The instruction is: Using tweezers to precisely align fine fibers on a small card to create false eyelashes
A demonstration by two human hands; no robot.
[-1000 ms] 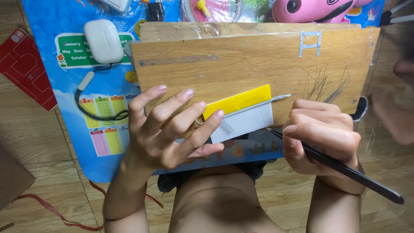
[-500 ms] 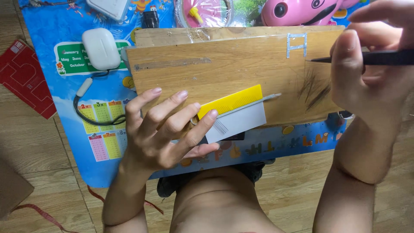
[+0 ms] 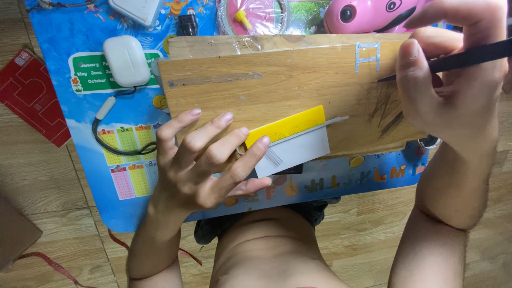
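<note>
My left hand (image 3: 205, 160) rests with fingers spread on a yellow and grey strip holder (image 3: 290, 140) that lies on a wooden board (image 3: 277, 90), pressing it down. My right hand (image 3: 453, 80) is raised at the board's right end and pinches a thin black tool (image 3: 469, 56) whose tip points left, just above a tuft of fine dark strands (image 3: 386, 109) lying on the wood. A small silver rectangle (image 3: 368, 56) is stuck on the board near that hand.
Under the board lies a blue printed mat (image 3: 128, 176). A white case (image 3: 126, 60) with a dark cable (image 3: 114, 144) sits at upper left, a pink toy (image 3: 368, 15) and a round clear box (image 3: 253, 15) at the top, a red card (image 3: 32, 96) on the wooden floor at left.
My right hand has lifted with the black tool from the board's lower right edge up to its upper right end. My left hand has stayed on the yellow holder.
</note>
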